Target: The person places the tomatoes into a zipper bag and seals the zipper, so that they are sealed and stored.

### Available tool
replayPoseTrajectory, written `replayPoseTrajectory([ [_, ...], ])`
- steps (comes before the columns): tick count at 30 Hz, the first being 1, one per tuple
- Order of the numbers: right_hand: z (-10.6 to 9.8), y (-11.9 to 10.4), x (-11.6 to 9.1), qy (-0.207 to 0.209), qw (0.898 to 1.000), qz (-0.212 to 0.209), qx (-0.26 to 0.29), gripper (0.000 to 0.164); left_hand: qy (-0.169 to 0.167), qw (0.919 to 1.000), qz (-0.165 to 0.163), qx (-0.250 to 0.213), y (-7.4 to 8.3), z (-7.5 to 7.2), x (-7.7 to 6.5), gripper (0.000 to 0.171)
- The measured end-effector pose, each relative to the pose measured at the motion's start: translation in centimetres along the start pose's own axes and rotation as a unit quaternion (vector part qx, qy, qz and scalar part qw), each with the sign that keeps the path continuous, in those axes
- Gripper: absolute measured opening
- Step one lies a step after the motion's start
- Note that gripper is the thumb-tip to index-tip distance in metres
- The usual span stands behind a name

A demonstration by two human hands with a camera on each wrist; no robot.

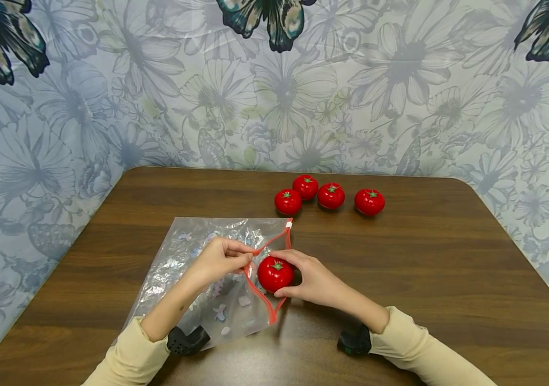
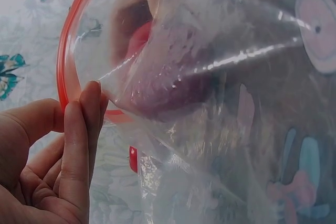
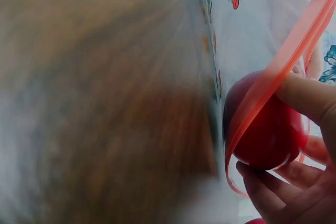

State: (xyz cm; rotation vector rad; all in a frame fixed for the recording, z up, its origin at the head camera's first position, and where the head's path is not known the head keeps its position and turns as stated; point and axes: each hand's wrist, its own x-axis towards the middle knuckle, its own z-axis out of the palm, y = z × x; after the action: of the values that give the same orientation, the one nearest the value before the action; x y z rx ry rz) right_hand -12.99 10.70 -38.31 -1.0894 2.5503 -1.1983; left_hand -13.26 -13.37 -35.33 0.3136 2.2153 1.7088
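Observation:
A clear zip bag (image 1: pixel 197 300) with printed pictures and a red zip edge lies on the table, its mouth spread apart. My left hand (image 1: pixel 221 260) pinches the upper lip of that mouth between thumb and fingers, as the left wrist view (image 2: pixel 68 145) also shows. In the opening sits a red tomato (image 1: pixel 275 274) with a green stem top. My right hand (image 1: pixel 310 276) holds this tomato from the right, thumb on the near side and fingers on the far side. Seen from the right wrist, the red zip strip (image 3: pixel 273 77) crosses in front of the tomato (image 3: pixel 268 135).
Towards the back of the brown wooden table (image 1: pixel 424 257) stand several more tomatoes: three close together, one of them the middle tomato (image 1: pixel 331 196), and a separate tomato (image 1: pixel 369 202) to their right. Behind the table hangs a flowered backdrop (image 1: pixel 303 96).

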Motion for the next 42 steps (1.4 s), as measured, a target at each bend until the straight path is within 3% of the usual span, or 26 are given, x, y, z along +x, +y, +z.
replayPoseTrajectory([
  [17, -0.4, -0.1, 0.0, -0.051, 0.998, -0.006, -0.026, 0.076, -0.004, 0.9999, 0.012, -0.007, -0.2, 0.0, 0.2, 0.023],
  [21, -1.4, 0.0, -0.6, -0.045, 0.999, -0.009, -0.028, 0.073, -0.001, 0.9999, 0.012, -0.002, 0.0, 0.1, 0.2, 0.023],
  [26, -2.1, 0.5, -1.0, -0.026, 0.999, -0.018, -0.012, 0.059, 0.002, 0.9999, 0.009, -0.004, 0.2, 0.1, 0.2, 0.022],
  [34, -1.1, 0.9, -0.6, -0.004, 1.0, -0.014, 0.022, 0.051, 0.003, 0.9999, 0.012, -0.002, 0.3, 0.0, 0.2, 0.022],
  [42, -0.2, 0.5, 0.2, -0.01, 0.999, -0.011, 0.04, 0.049, 0.002, 0.9999, 0.011, -0.004, 0.4, -0.2, 0.2, 0.025],
])
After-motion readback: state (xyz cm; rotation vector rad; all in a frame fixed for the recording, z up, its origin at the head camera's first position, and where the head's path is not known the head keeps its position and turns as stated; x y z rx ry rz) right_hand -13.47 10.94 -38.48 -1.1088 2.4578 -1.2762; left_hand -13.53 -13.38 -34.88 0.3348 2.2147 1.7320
